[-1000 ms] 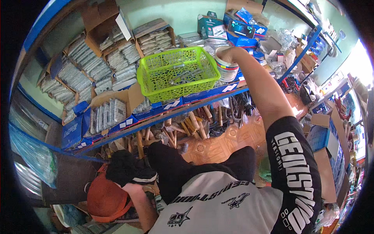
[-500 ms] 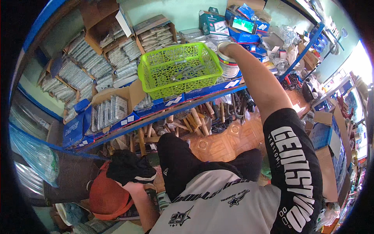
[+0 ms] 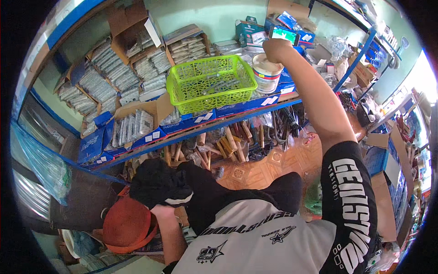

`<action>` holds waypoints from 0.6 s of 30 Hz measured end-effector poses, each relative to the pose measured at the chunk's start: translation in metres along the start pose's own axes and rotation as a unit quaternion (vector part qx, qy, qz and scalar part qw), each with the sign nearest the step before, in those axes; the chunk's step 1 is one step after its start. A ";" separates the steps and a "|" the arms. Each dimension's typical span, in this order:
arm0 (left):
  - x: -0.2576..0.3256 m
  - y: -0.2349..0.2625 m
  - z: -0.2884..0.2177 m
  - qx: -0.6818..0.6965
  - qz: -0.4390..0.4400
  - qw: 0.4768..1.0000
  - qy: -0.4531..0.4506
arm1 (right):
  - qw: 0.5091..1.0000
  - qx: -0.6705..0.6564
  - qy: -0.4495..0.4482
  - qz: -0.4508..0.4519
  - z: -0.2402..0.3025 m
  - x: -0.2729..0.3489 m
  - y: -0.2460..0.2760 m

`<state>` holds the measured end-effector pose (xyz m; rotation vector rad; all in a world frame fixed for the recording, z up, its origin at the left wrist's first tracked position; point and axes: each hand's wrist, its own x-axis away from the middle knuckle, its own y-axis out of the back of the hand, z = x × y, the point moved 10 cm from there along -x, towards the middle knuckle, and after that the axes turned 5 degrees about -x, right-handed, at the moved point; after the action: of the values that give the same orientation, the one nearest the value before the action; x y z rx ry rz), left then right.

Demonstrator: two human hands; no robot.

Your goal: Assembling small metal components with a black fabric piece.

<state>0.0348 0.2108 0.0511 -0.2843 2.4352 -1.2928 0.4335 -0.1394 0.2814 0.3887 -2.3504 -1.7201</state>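
The right hand (image 3: 273, 48) is raised to the upper shelf, its fingers closed around a smartphone with a lit screen (image 3: 284, 34), above the white plastic bucket (image 3: 266, 72). The left hand (image 3: 160, 211) grips a black cloth bundle (image 3: 157, 182) low, so the phone arm reaches freely beside the green plastic basket (image 3: 211, 84).

One head-worn fisheye view only, aimed down and forward at the blue shelf (image 3: 237, 119) from pretty close; straight edges get bent near the rim.

Green basket (image 3: 211, 84) beside white tub (image 3: 266, 73)
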 end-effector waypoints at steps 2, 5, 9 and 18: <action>-0.013 -0.037 0.007 0.023 0.036 0.999 -0.004 | 0.997 -0.014 -0.017 -0.075 0.015 0.025 0.028; -0.036 -0.041 0.031 0.045 -0.048 0.997 0.035 | 0.957 -0.142 0.103 -0.229 0.064 0.099 0.066; -0.064 -0.132 0.080 0.071 0.131 0.981 0.121 | 0.866 -0.423 0.147 -0.222 0.104 0.200 0.070; -0.031 -0.212 0.124 -0.405 0.105 0.908 -0.034 | 0.785 -0.482 0.227 -0.315 0.126 0.318 0.005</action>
<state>0.1152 0.0094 0.1708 -0.2542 2.7162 -0.1224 0.0932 -0.1280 0.2509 1.2635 -0.8080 -2.4367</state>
